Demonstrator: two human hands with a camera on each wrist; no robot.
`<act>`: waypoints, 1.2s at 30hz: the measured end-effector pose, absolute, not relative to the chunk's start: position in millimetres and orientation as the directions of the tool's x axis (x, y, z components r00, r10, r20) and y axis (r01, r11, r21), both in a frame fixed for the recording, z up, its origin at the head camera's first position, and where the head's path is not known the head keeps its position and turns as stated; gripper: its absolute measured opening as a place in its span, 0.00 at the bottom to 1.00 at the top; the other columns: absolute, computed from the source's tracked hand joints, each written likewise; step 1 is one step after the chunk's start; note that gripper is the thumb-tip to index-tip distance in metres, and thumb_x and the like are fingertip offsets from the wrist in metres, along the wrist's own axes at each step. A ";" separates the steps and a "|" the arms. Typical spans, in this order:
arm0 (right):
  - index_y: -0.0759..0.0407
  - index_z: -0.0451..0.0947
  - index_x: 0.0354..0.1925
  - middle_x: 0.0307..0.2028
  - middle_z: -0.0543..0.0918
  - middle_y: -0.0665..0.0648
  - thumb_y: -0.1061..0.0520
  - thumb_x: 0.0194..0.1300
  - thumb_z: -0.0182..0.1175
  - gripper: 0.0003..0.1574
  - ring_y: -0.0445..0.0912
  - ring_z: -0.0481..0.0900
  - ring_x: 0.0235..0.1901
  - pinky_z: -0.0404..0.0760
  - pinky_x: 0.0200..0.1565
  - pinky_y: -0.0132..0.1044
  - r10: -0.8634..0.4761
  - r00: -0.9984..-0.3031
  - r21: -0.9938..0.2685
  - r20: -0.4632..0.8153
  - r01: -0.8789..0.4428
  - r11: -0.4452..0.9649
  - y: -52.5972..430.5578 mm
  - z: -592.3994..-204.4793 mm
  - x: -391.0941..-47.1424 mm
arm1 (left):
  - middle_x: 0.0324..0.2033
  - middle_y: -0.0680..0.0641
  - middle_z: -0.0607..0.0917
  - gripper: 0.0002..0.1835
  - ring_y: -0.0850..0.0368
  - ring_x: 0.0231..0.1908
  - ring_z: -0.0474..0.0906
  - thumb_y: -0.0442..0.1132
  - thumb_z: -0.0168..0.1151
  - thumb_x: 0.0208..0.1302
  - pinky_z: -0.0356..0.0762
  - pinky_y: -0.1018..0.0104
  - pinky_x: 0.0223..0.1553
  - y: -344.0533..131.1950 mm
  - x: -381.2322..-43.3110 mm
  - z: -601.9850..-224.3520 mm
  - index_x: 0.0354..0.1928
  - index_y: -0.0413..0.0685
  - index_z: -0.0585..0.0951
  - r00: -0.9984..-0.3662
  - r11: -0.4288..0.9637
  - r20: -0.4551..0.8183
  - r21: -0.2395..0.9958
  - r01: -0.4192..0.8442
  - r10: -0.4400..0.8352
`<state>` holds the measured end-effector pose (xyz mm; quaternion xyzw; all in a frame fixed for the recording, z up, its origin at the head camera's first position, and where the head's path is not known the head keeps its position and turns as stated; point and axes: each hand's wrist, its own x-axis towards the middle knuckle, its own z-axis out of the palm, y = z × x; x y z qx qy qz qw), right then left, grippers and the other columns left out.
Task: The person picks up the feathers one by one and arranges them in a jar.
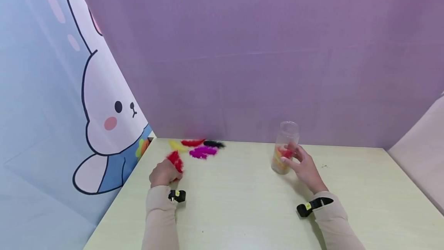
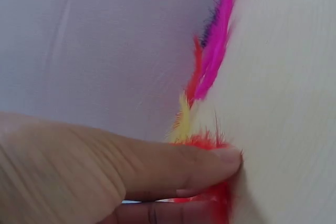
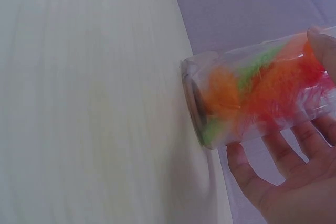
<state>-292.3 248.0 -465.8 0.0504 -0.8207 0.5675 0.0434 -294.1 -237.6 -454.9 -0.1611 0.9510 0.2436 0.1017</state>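
The left hand pinches one red feather; the right hand, spread wider, grips one jar. At least four loose feathers lie beyond.

Pinched red feather, clear jar — part-filled

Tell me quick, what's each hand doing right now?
Left hand: closed, pinching a red feather.
Right hand: closed around a clear jar with colorful feathers inside.
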 end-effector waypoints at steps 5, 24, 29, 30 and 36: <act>0.49 0.59 0.77 0.72 0.72 0.61 0.42 0.66 0.69 0.50 0.63 0.63 0.75 0.57 0.70 0.73 -0.039 -0.991 -0.929 0.127 -0.132 0.346 248.9 -467.4 -294.6 | 0.23 0.43 0.82 0.10 0.46 0.30 0.78 0.39 0.71 0.56 0.72 0.59 0.28 -236.9 -295.0 -456.8 0.26 0.42 0.81 -0.925 0.816 -0.267 0.446 -0.368 -0.271; 0.51 0.58 0.78 0.72 0.71 0.61 0.42 0.67 0.69 0.50 0.63 0.62 0.75 0.61 0.71 0.69 -0.052 -0.990 -0.932 0.134 -0.144 0.332 251.1 -477.0 -303.7 | 0.21 0.47 0.81 0.12 0.51 0.23 0.75 0.36 0.59 0.65 0.67 0.62 0.22 -207.7 -297.5 -425.7 0.23 0.45 0.84 -0.976 0.842 -0.041 0.499 -0.206 -0.214; 0.52 0.58 0.77 0.73 0.71 0.62 0.42 0.67 0.69 0.50 0.63 0.62 0.75 0.62 0.70 0.69 -0.052 -0.989 -0.934 0.137 -0.147 0.326 251.2 -478.9 -305.5 | 0.34 0.46 0.90 0.07 0.50 0.29 0.81 0.35 0.64 0.65 0.77 0.60 0.25 -198.8 -298.4 -420.6 0.36 0.48 0.90 -0.982 0.860 0.082 0.500 -0.105 -0.168; 0.52 0.58 0.77 0.73 0.71 0.62 0.42 0.67 0.69 0.50 0.63 0.62 0.75 0.62 0.70 0.68 -0.053 -0.989 -0.934 0.138 -0.148 0.326 251.2 -479.2 -305.9 | 0.37 0.46 0.91 0.06 0.50 0.31 0.82 0.36 0.65 0.65 0.79 0.59 0.27 -196.9 -298.9 -419.7 0.38 0.48 0.91 -0.982 0.864 0.104 0.496 -0.087 -0.159; 0.53 0.58 0.78 0.72 0.71 0.62 0.43 0.67 0.69 0.50 0.64 0.63 0.75 0.64 0.70 0.68 -0.057 -0.988 -0.936 0.147 -0.157 0.316 251.5 -480.2 -306.8 | 0.39 0.47 0.91 0.06 0.50 0.34 0.83 0.36 0.67 0.67 0.80 0.59 0.30 -185.8 -299.2 -414.9 0.42 0.48 0.90 -0.971 0.880 0.219 0.475 0.020 -0.096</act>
